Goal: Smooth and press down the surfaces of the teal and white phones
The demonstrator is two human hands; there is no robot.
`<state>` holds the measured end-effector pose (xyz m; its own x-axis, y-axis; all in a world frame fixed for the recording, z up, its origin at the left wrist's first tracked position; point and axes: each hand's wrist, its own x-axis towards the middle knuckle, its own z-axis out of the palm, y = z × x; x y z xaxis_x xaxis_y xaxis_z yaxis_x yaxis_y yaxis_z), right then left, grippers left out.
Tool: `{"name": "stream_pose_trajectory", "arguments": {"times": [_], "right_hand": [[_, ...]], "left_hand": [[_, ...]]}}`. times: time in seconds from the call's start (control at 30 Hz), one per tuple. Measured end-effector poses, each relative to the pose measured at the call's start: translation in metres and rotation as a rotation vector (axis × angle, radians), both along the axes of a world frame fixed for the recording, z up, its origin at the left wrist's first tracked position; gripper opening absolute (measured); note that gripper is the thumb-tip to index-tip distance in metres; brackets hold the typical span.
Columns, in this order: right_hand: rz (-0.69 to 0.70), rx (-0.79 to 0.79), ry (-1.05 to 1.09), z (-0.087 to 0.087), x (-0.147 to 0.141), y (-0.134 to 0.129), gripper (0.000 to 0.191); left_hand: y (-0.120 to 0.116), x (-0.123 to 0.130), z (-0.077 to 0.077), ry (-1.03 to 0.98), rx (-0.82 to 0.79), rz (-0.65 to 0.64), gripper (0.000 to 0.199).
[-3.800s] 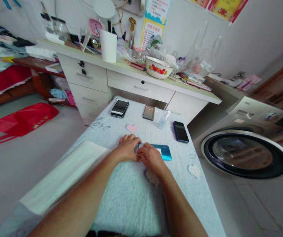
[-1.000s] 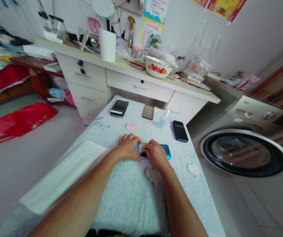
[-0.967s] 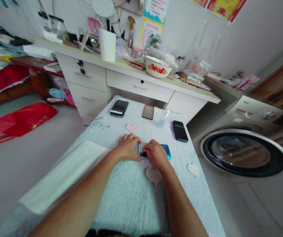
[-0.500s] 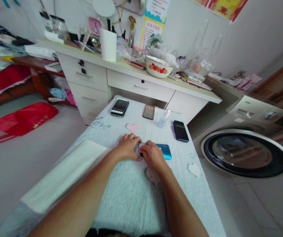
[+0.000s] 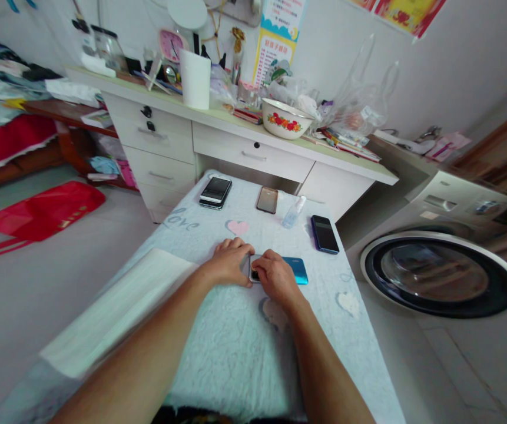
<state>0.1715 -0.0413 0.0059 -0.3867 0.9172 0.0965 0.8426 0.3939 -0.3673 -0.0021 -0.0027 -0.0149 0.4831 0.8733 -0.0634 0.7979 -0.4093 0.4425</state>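
A blue smartphone [image 5: 300, 271] lies flat on the cloth-covered table, its shiny back showing at the right end and a greyish part with a dark patch at the left end. My left hand [image 5: 232, 263] clasps that left end, thumb at the near side and fingers at the far side. Over the phone's middle, my right hand [image 5: 275, 274] is closed with its fingertips pinched together near the dark patch. Whether something small sits between those fingertips is hidden. My right hand covers much of the phone.
Farther back are stacked phones [image 5: 215, 192], a brownish phone case [image 5: 267, 200] and a clear spray bottle [image 5: 294, 212]. A dark phone [image 5: 324, 234] lies at the right edge. White paper [image 5: 121, 312] lies beside my left forearm. A desk [image 5: 253, 159] and washing machine [image 5: 438, 247] stand beyond.
My right hand has shifted very slightly along the phone, baring a little more of the dark patch. My left hand stays in place.
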Motion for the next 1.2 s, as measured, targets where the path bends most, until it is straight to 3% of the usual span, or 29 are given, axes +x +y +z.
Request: {"name": "stream_pose_trajectory", "arguments": {"times": [0.33,0.87,1.2], "right_hand": [[0.054,0.005,0.029,-0.003,-0.006,0.0,0.022],[0.104,-0.02,0.055,-0.001,-0.003,-0.004,0.018],[0.261,-0.065,0.053,0.002,0.003,-0.007,0.019]], "left_hand": [[0.0,-0.005,0.014,-0.003,-0.067,-0.036,0.056],[0.002,-0.004,0.003,-0.019,-0.024,-0.013,0.042],[0.002,-0.004,0.004,-0.023,-0.03,-0.013,0.043]]}}
